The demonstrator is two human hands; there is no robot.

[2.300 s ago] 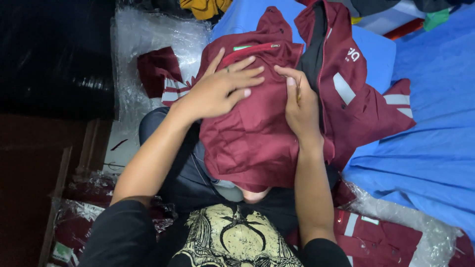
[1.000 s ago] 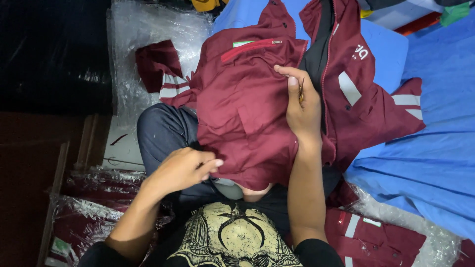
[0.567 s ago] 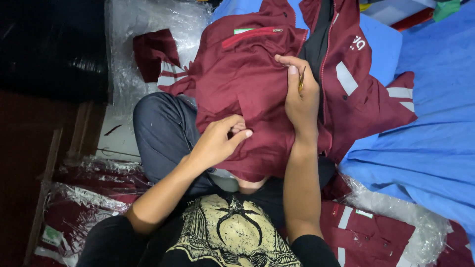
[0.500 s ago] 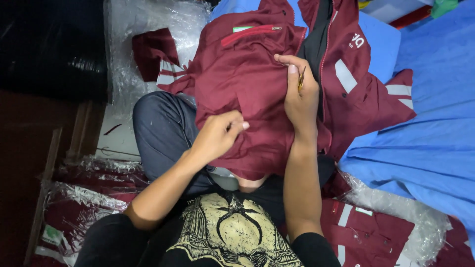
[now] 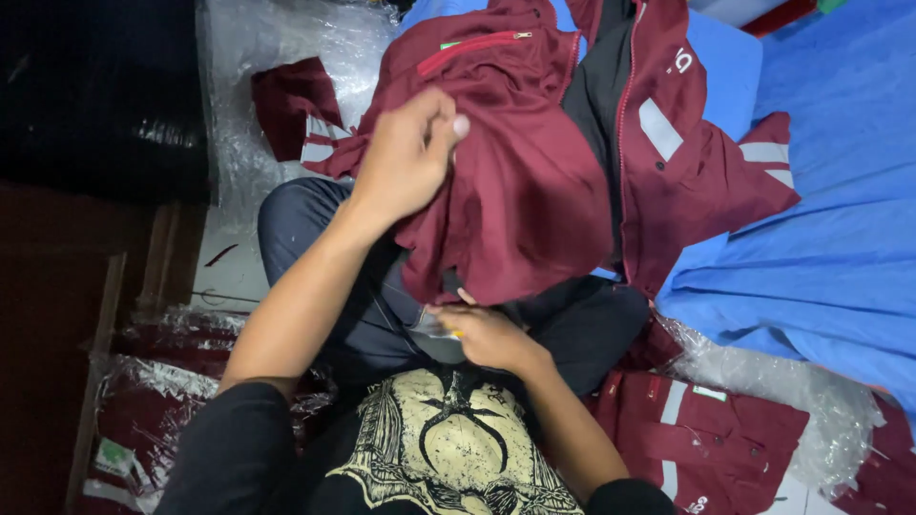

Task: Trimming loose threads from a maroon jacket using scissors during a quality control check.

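Crinkled clear plastic wrap (image 5: 243,114) is spread over the floor beside a blue sheet (image 5: 840,229). A fold of the soft maroon jacket (image 5: 534,181), draped over the lap, is pinched in the left hand (image 5: 405,157). Beneath its hem, the right hand (image 5: 482,334) is closed around a small, partly hidden object.

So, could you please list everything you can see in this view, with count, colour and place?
jacket: one, maroon with grey stripes, on the lap and blue sheet
blue sheet: one, blue, right
bagged garments: several, maroon in clear plastic, on the floor at both sides
clear plastic wrap: some, transparent, top left
dark trousers: one pair, centre
left hand: pinching the jacket cloth from above
right hand: under the jacket hem, holding something small; cannot tell what
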